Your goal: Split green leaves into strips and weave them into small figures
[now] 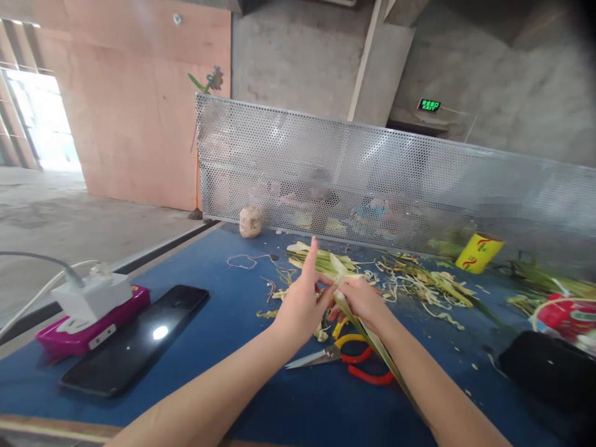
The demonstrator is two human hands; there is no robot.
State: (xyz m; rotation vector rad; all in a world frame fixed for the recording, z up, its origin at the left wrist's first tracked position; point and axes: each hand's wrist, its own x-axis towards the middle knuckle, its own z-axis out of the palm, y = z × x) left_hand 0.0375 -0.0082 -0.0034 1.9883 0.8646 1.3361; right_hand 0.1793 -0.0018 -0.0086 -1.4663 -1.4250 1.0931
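Note:
My left hand (300,298) and my right hand (365,301) meet over the middle of the blue table. Between them is a long pale-green leaf strip (379,347); its whitish end sticks up above the fingers, and its tail runs down along my right forearm. One finger of my left hand points upward while the others close at the strip. My right hand is closed round it, its fingertips partly hidden. Just below the hands lie scissors (326,356) with red and yellow handles. Behind the hands is a pile of pale leaf strips (302,249).
Leaf scraps (433,285) litter the right. A yellow roll (479,253) and a beige lump (250,222) sit by the perforated metal screen (279,149). At left are a phone (139,341) and a magenta power strip (93,332) with chargers; at right, a black object (544,366).

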